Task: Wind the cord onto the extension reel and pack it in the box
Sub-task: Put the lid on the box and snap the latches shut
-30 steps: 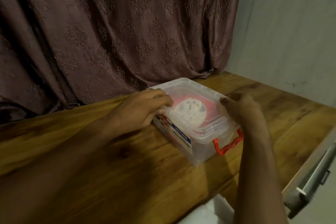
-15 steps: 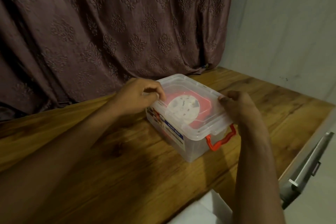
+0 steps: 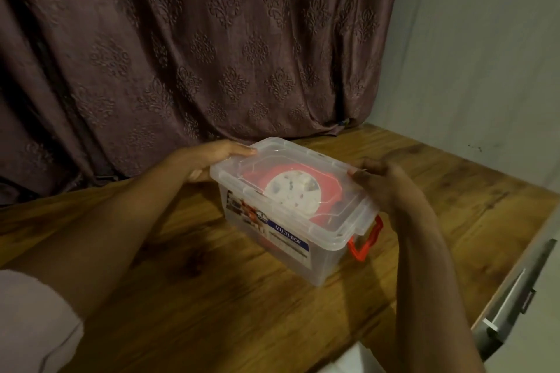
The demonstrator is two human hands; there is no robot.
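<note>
A clear plastic box (image 3: 315, 254) with a blue "MULTI-BOX" label stands on the wooden table, its clear lid (image 3: 303, 160) lying on top. Through the lid I see the red and white extension reel (image 3: 295, 191) inside. A red latch (image 3: 365, 239) hangs at the box's near right end. My left hand (image 3: 209, 157) grips the far left end of the box, fingers along the lid edge. My right hand (image 3: 383, 183) holds the lid's right edge, thumb on the rim. The cord itself is not visible.
The wooden table (image 3: 212, 297) runs up to a brown patterned curtain (image 3: 197, 45) behind and a pale wall (image 3: 485, 54) at the right. A grey drawer front with a metal handle (image 3: 509, 303) sits past the table's right edge.
My left hand slid from the lid's near left corner to the far left end of the box. My right hand stayed on the right edge. The view shifted.
</note>
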